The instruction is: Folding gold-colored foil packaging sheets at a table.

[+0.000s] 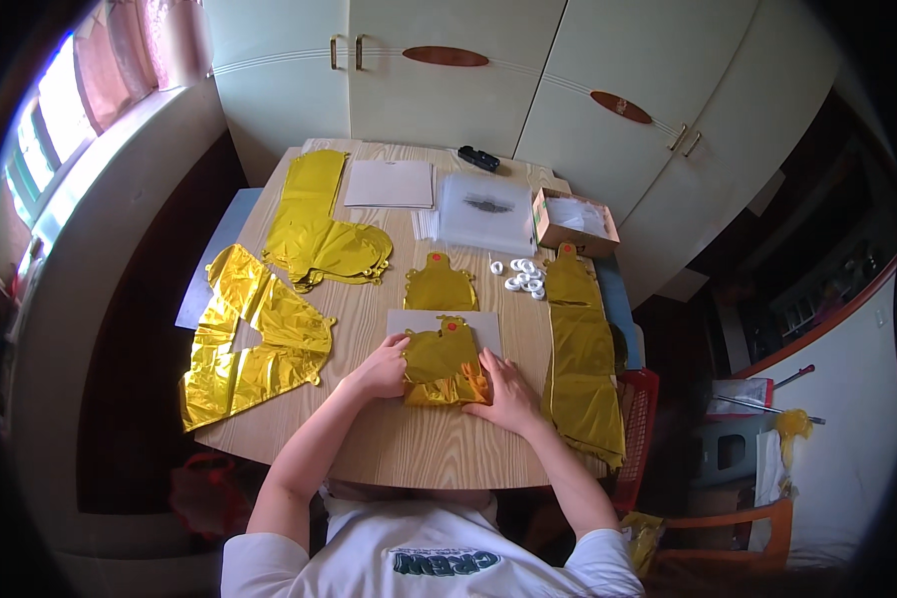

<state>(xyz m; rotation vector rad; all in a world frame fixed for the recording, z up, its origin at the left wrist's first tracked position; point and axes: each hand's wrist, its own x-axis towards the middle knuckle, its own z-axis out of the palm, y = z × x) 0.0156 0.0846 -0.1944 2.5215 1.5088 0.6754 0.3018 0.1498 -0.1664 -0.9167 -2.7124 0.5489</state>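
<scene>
A folded gold foil balloon [443, 355] with a red dot on its tab lies in front of me, partly over a pale card [483, 327]. My left hand [379, 369] is curled at the balloon's left edge, pinching the foil there. At its right edge, my right hand [509, 396] rests on the table with fingers stretched and thumb apart, touching the foil's side. Just beyond the card lies another gold foil piece [439, 284], also marked with a red dot.
Flat gold foil balloons [309, 229] lie left, with crinkled foil [219, 344] nearer and long folded foil [580, 339] right. White rings [521, 279], clear plastic sleeves [483, 224], a card stack [389, 184], an open box [578, 234] and a black object [478, 157] sit farther back.
</scene>
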